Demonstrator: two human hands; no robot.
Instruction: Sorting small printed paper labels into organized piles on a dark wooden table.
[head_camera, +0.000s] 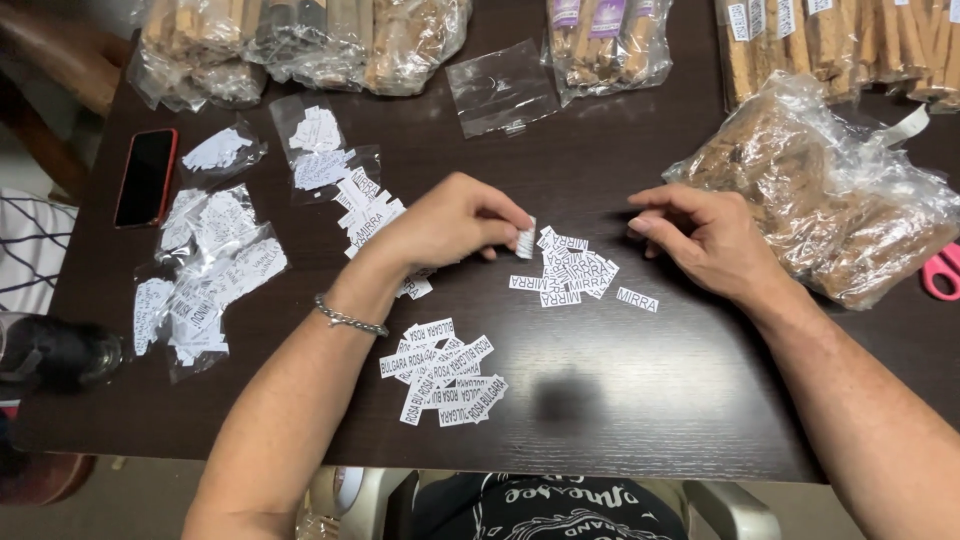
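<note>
Left hand (455, 222) pinches small paper slips (526, 240) beside the label pile (575, 275); right hand (705, 235), loosely curled and empty, should lift slips singly.

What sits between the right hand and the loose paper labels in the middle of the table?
Nothing visible. The right hand hovers just right of the small pile of paper labels, with only bare dark table between them. The left hand pinches a small stack of labels at the pile's left edge, not in the way.
</note>
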